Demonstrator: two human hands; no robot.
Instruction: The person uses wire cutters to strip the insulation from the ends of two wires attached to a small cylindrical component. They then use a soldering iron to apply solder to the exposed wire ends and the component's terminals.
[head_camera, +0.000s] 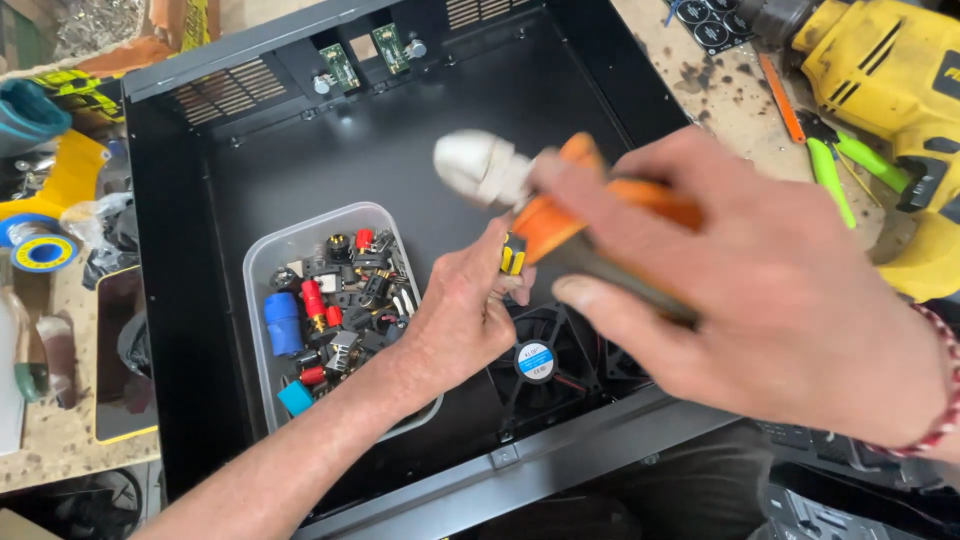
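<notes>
My right hand grips an orange and grey handled tool that ends in a dirty white rounded head, held over an open black metal case. My left hand pinches a small yellow and black part right under the tool. A black fan with a blue round label sits in the case floor below both hands.
A clear plastic tub of red, blue and black connectors stands in the case at left. A yellow power drill and green-handled cutters lie at right. A solder spool rests at left.
</notes>
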